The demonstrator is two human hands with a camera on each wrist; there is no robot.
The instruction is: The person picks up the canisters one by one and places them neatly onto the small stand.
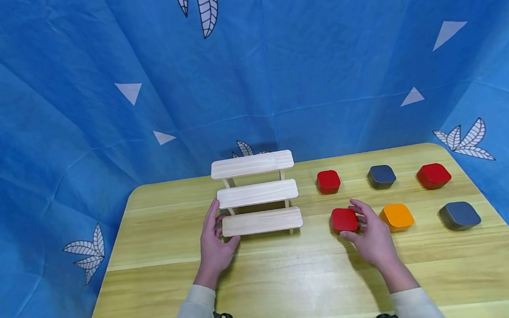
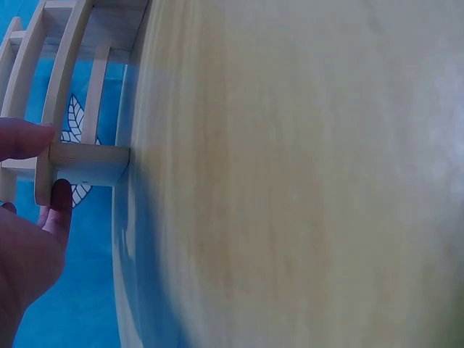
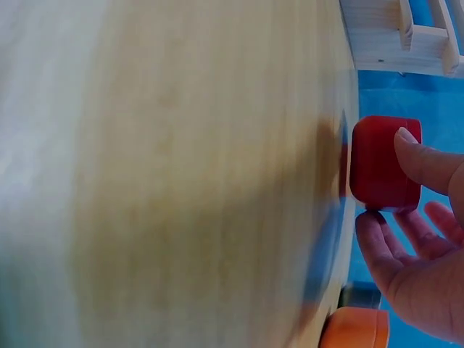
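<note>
A three-step wooden display stand (image 1: 259, 193) of pale wood is on the table, left of the boxes. My left hand (image 1: 216, 248) holds its left end, thumb and fingers on either side of the lowest step (image 2: 54, 123). My right hand (image 1: 372, 237) grips a small red box (image 1: 344, 220) with rounded corners, thumb on the near side and fingers on the right side. In the right wrist view the red box (image 3: 384, 163) is upright, at or just above the tabletop; I cannot tell which. Its far side is hidden.
An orange box (image 1: 397, 217) sits just right of my right hand. Behind are a red box (image 1: 328, 182), a dark grey box (image 1: 381, 176) and another red box (image 1: 433, 175). A second dark grey box (image 1: 460, 215) is near the table's right edge. Blue cloth (image 1: 275, 69) hangs behind.
</note>
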